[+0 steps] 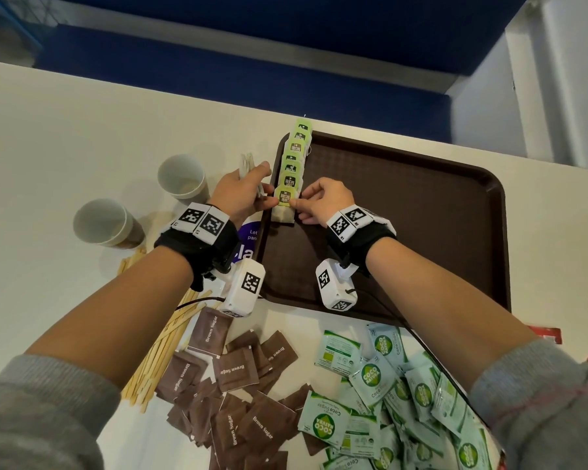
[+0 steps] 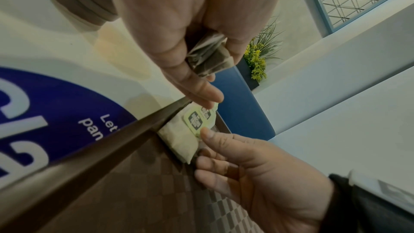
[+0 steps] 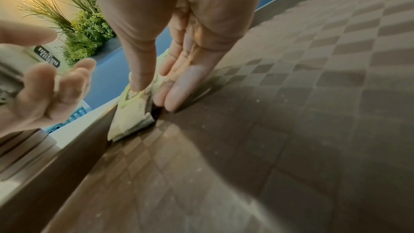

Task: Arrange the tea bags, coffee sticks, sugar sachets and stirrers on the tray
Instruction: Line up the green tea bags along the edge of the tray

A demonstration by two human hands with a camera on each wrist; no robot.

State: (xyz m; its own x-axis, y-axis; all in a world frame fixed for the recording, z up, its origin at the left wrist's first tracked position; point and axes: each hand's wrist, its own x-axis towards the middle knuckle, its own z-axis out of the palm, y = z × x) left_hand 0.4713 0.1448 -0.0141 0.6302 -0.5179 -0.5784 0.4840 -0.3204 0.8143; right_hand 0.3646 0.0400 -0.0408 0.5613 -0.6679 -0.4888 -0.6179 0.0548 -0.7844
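Several tea bags (image 1: 294,154) with green tags lie in a row along the left edge of the brown tray (image 1: 421,215). The nearest tea bag (image 1: 283,217) (image 2: 179,139) (image 3: 130,118) closes the row at my end. My right hand (image 1: 299,203) pinches the right edge of its green tag (image 2: 197,118), with the other fingers (image 3: 179,95) resting on the tray floor. My left hand (image 1: 252,188) grips a bunch of spare tea bags (image 1: 248,167) (image 2: 208,56) in its curled fingers. Its thumb (image 2: 201,95) touches the left side of the same tag.
Two paper cups (image 1: 182,179) (image 1: 104,222) stand left of the tray. Wooden stirrers (image 1: 157,354), brown sugar sachets (image 1: 238,385) and green coco sugar sachets (image 1: 387,395) lie loose on the white table near me. A purple sticker (image 1: 248,239) sits by the tray's left rim (image 2: 112,148).
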